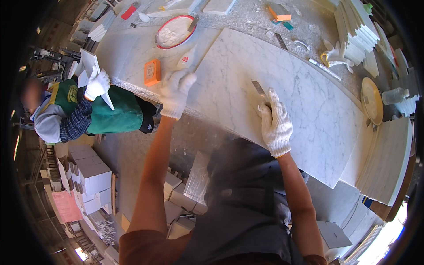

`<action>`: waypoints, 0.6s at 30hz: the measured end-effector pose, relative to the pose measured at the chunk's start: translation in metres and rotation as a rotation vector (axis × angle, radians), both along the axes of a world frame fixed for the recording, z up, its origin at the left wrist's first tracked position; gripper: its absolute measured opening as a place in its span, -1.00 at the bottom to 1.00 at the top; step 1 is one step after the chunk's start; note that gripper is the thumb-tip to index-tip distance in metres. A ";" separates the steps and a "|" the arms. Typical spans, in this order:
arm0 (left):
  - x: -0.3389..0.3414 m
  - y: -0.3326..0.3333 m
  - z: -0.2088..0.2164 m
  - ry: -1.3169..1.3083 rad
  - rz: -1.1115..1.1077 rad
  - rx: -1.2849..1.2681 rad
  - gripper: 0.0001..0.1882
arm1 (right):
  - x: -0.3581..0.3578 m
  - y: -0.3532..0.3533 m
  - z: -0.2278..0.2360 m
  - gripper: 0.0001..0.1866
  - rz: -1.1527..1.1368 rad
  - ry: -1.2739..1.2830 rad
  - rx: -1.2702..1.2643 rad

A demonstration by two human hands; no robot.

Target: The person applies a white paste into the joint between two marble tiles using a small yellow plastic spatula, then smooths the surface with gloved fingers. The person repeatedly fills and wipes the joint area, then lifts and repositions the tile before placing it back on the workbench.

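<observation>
My right hand (277,121), in a white knit glove, grips a putty knife (259,89) above a large grey-veined marble slab (282,62). The knife's flat metal blade points up and to the left. My left hand (176,90), also gloved and slightly blurred, is over the slab's near left edge with its fingers apart and nothing visible in them. Beside it stands an orange box (152,72). Just beyond its fingers lies a white squeeze bottle (186,57). Farther back, a red-rimmed bowl (164,44) of white paste has a scraper (193,23) resting at its rim.
To the left, a co-worker in a green apron (115,110) holds a white panel (90,62). Work gloves (338,56), a yellow bowl (372,100), a clear plastic bottle (395,96) and stacked tiles (355,31) are on the right. Cartons (90,172) stand on the floor.
</observation>
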State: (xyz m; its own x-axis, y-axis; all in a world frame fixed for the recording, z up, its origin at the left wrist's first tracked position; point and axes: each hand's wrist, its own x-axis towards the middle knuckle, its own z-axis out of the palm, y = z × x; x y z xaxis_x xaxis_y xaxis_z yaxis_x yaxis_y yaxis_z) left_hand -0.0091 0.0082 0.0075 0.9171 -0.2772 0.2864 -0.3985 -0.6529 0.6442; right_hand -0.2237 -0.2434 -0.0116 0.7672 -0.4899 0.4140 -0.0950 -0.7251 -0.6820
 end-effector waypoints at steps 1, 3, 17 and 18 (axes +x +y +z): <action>-0.011 0.005 -0.002 -0.009 -0.109 0.045 -0.41 | 0.000 0.000 0.001 -0.47 0.001 0.005 -0.002; -0.029 0.010 -0.006 -0.079 -0.270 0.161 -0.30 | 0.000 0.000 0.001 -0.48 0.008 0.008 0.028; -0.033 -0.029 -0.023 -0.161 -0.264 0.105 -0.38 | -0.001 0.000 -0.001 -0.44 -0.012 -0.027 0.022; -0.038 -0.031 -0.025 -0.232 -0.272 0.168 -0.41 | -0.001 0.000 -0.002 -0.47 -0.017 -0.018 0.012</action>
State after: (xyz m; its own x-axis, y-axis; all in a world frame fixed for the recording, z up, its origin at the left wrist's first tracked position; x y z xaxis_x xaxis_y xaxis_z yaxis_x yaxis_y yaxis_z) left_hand -0.0471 -0.0224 -0.0174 0.7201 -0.5620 0.4070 -0.6938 -0.5921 0.4100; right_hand -0.2245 -0.2434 -0.0131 0.7515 -0.5075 0.4216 -0.0950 -0.7156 -0.6920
